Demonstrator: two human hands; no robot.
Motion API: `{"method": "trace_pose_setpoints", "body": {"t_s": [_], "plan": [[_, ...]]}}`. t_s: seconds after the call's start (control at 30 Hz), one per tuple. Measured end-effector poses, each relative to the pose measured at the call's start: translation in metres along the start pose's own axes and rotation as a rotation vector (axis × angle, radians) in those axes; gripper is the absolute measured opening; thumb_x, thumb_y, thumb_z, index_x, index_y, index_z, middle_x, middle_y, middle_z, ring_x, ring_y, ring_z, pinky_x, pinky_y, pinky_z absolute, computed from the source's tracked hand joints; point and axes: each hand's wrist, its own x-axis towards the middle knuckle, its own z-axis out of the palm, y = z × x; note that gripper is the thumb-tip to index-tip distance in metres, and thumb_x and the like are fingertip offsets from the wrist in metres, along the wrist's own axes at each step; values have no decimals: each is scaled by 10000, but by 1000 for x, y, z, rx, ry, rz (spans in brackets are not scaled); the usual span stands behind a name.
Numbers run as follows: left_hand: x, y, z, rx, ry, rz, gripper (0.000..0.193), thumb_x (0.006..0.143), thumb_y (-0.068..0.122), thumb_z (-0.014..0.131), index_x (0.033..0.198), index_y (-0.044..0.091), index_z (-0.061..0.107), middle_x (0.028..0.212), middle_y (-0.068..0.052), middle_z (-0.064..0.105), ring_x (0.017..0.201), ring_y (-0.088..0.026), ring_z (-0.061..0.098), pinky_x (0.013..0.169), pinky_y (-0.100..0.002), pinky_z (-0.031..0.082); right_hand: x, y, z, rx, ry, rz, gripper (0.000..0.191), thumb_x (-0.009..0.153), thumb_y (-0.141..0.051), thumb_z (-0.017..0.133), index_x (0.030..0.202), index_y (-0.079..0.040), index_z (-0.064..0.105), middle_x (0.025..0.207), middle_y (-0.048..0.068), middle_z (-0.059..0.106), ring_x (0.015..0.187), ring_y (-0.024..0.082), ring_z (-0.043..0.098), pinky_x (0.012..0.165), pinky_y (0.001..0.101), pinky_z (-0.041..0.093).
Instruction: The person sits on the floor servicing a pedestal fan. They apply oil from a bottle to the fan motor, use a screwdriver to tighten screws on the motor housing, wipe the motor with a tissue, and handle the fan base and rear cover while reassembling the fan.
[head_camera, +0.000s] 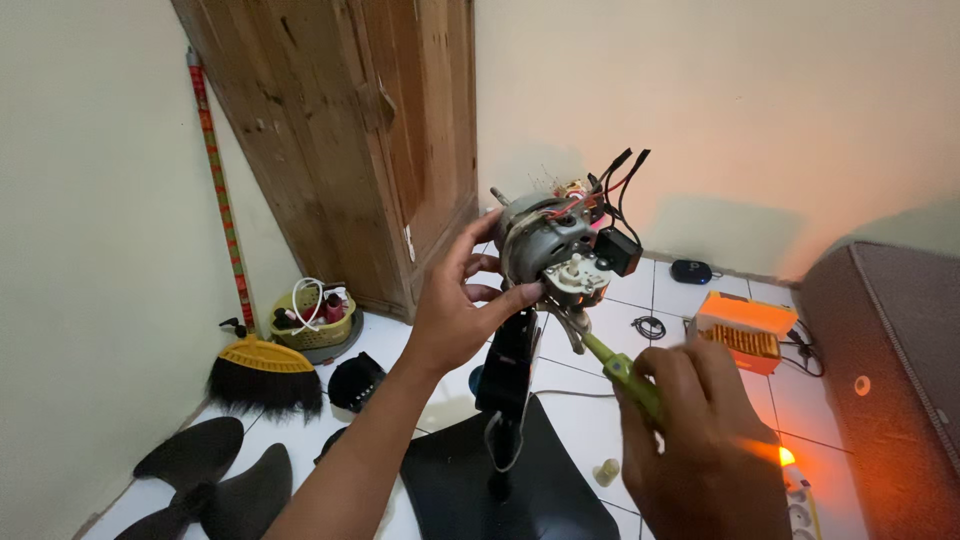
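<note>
1. The biggest risk, I think, is that the fan motor (548, 243) turns or tips on its black stand (510, 370). It sits high on the stand, above the dark base, and only the left hand (455, 305) steadies it, so a strong push from the tool can move it.
2. The screwdriver (612, 365) can slip off the white plastic part (578, 277) under the motor. Its tip comes at an angle from below, and the loose red and black wires (610, 190) are near, so a slip may hurt them.
3. The left hand holds the motor housing from the side, fingers spread around it, thumb near the white part, forearm rising from below.
4. The right hand (695, 430) is closed around the green handle of the screwdriver, low and close to the camera, pointing up-left.
</note>
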Motion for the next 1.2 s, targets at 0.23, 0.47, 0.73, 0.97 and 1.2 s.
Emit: {"method": "trace_pose_setpoints", "body": {"t_s": [0.23, 0.47, 0.73, 0.97, 1.2], "plan": [[-2, 0, 1, -50, 3, 30, 858, 796, 144, 867, 1527, 1, 442, 1334, -117, 611, 1021, -135, 637, 759, -264, 657, -2, -3, 1, -24, -53, 31, 220, 860, -238, 801, 994, -78, 730, 853, 65, 678, 667, 207, 710, 564, 334, 559], [-2, 5, 1, 3, 17, 22, 837, 763, 151, 887, 1481, -1, 483, 1278, -85, 533, 1026, -139, 659, 775, -276, 639, -1, -8, -6, -180, -60, 54, 235, 887, -240, 750, 1088, -118, 757, 823, 50, 669, 664, 193, 702, 590, 361, 553], [-2, 8, 1, -16, 26, 1, 790, 778, 150, 877, 1459, 10, 502, 1315, -69, 585, 1028, -140, 660, 744, -260, 650, -1, -1, -6, -119, -23, -11, 182, 867, -235, 762, 972, -95, 713, 828, 65, 639, 698, 227, 692, 610, 374, 552], [-3, 5, 1, -28, 24, 1, 779, 781, 143, 876, 1458, -4, 520, 1302, -84, 555, 1039, -156, 663, 758, -270, 645, -1, 1, -4, -27, 30, -63, 261, 820, -173, 791, 1009, -39, 671, 841, 101, 616, 669, 275, 657, 563, 401, 513], [-4, 7, -1, -55, -64, 26, 972, 687, 114, 921, 1509, 5, 413, 1332, -65, 511, 1128, -166, 658, 829, -300, 632, -4, -1, -4, -44, 25, -71, 306, 843, -192, 806, 1072, -26, 687, 911, 116, 668, 734, 265, 698, 625, 395, 556]]}}
